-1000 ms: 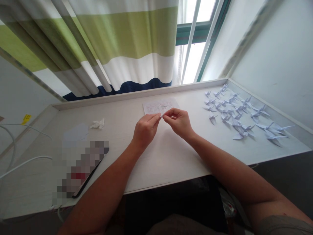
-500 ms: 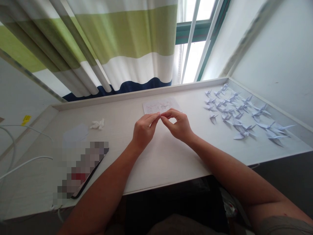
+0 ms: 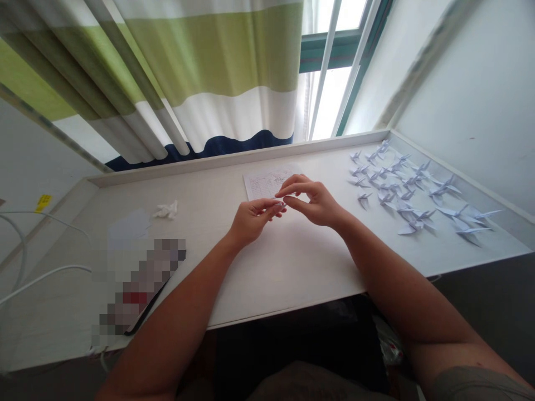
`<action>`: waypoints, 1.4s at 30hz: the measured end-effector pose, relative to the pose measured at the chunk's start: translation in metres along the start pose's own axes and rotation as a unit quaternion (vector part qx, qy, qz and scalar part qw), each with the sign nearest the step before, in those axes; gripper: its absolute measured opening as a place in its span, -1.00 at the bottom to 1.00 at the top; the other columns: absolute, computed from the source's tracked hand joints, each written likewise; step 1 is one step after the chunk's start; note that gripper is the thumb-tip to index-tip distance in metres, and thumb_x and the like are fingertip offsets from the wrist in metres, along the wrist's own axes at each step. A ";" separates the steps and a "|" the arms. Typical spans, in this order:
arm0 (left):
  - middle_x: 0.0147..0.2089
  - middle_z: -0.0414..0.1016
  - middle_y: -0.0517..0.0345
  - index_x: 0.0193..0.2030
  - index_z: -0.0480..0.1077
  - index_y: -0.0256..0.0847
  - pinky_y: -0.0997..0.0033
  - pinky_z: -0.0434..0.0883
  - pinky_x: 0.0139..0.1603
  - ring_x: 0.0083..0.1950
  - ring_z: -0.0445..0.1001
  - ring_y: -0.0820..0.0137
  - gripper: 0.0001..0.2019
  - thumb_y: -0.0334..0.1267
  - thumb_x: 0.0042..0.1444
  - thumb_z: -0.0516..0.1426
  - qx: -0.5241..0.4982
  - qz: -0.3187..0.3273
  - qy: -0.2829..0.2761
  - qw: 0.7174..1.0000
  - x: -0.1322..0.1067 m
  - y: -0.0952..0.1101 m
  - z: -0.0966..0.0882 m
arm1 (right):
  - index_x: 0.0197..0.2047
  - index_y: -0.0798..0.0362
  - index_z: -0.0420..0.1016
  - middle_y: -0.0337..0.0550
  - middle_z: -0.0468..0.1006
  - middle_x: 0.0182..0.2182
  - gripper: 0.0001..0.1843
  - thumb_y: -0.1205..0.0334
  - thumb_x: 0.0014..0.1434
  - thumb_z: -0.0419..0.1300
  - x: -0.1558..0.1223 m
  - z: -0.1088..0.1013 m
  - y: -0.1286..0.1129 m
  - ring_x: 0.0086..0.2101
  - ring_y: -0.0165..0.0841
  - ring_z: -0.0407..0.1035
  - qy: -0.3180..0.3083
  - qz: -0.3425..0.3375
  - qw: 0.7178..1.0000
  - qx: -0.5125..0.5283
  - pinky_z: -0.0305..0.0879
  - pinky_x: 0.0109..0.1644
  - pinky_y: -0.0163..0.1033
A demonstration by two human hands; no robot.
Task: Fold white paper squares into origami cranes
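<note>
My left hand (image 3: 253, 220) is closed, its thumb and fingers pinching a small piece of folded white paper (image 3: 281, 205) that is mostly covered by the fingertips. Close above and to the right is my right hand (image 3: 311, 200), its thumb apart from the stretched fingers and nothing visible gripped between them. Its thumb tip is right by the paper; whether they touch I cannot tell. Behind both hands lies a printed sheet (image 3: 261, 184), partly covered by the right hand. Several white folded paper cranes (image 3: 412, 181) stand in a group to the right.
A white desk (image 3: 267, 273) with a raised back edge carries everything. On the left are a crumpled white tissue (image 3: 166, 210), pale paper sheets (image 3: 129, 224), a blurred-out phone-like device (image 3: 144, 289) and white cables (image 3: 45, 273). A striped curtain (image 3: 209, 61) hangs behind.
Both hands were fingertip to fingertip on the small paper. Now the right hand has parted its fingers and shifted slightly right, while the left has turned and keeps the paper.
</note>
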State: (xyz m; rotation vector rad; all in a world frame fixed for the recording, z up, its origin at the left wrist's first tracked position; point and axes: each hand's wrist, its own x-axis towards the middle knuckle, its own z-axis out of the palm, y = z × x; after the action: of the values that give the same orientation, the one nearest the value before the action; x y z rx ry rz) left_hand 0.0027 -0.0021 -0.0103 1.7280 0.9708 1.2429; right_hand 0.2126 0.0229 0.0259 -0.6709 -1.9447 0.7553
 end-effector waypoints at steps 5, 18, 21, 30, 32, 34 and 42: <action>-0.23 0.76 -0.02 -0.07 0.70 -0.16 0.32 0.62 -0.31 -0.22 0.74 0.24 -0.67 0.06 0.27 0.34 -0.050 -0.030 -0.071 0.996 0.000 0.005 -0.003 | -0.24 -0.02 0.71 -0.17 0.64 -0.24 -0.80 0.04 0.29 0.40 0.002 -0.009 0.001 -0.32 -0.32 0.55 -0.112 0.078 0.978 0.155 0.52 -0.12 -0.07; -0.32 0.73 0.00 -0.18 0.70 -0.16 0.26 0.62 -0.19 -0.28 0.70 0.28 -0.72 0.03 0.26 0.36 -0.084 -0.075 -0.179 0.977 -0.001 0.010 -0.010 | -0.36 0.05 0.63 -0.23 0.65 -0.39 -0.88 0.25 0.11 0.47 0.003 -0.016 0.002 -0.32 -0.34 0.54 -0.178 0.117 0.965 0.150 0.49 -0.12 -0.17; -0.33 0.72 0.01 -0.19 0.70 -0.16 0.24 0.62 -0.16 -0.28 0.69 0.28 -0.70 0.05 0.25 0.36 -0.085 -0.073 -0.185 0.976 -0.001 0.011 -0.010 | -0.37 0.05 0.61 -0.25 0.64 -0.41 -0.87 0.25 0.10 0.46 0.002 -0.015 0.002 -0.32 -0.35 0.52 -0.185 0.120 0.964 0.148 0.47 -0.07 -0.15; -0.38 0.70 0.04 -0.27 0.69 -0.21 0.31 0.57 -0.15 -0.31 0.64 0.33 -0.66 0.06 0.14 0.43 -0.094 -0.124 -0.170 0.973 -0.001 0.019 -0.011 | -0.33 0.09 0.61 -0.18 0.69 -0.40 -0.84 0.23 0.11 0.48 0.000 -0.009 0.012 -0.32 -0.35 0.58 -0.189 0.170 0.947 0.196 0.48 -0.20 -0.24; -0.39 0.70 0.05 -0.27 0.69 -0.21 0.33 0.55 -0.16 -0.32 0.63 0.34 -0.66 0.07 0.14 0.43 -0.092 -0.123 -0.161 0.975 0.000 0.020 -0.011 | -0.31 0.09 0.61 -0.16 0.70 -0.39 -0.82 0.22 0.11 0.49 0.000 -0.008 0.013 -0.31 -0.32 0.60 -0.191 0.178 0.941 0.217 0.50 -0.19 -0.23; -0.39 0.69 0.06 -0.26 0.69 -0.20 0.34 0.53 -0.16 -0.33 0.62 0.35 -0.67 0.07 0.15 0.42 -0.091 -0.120 -0.151 0.977 0.000 0.019 -0.011 | -0.30 0.09 0.62 -0.14 0.71 -0.39 -0.80 0.19 0.12 0.50 0.000 -0.008 0.014 -0.29 -0.30 0.61 -0.189 0.179 0.937 0.235 0.52 -0.18 -0.21; -0.40 0.68 0.06 -0.26 0.69 -0.19 0.32 0.51 -0.17 -0.33 0.60 0.35 -0.70 0.03 0.19 0.38 -0.057 -0.105 -0.143 0.982 -0.001 0.017 -0.011 | -0.30 0.10 0.63 -0.16 0.70 -0.39 -0.75 0.15 0.11 0.54 0.000 -0.009 0.014 -0.30 -0.34 0.59 -0.192 0.186 0.933 0.243 0.49 -0.20 -0.24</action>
State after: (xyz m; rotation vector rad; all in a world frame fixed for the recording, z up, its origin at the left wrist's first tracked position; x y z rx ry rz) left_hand -0.0055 -0.0080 0.0068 1.6136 0.8666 0.8705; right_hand 0.2224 0.0345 0.0186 -0.6167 -1.8690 1.6437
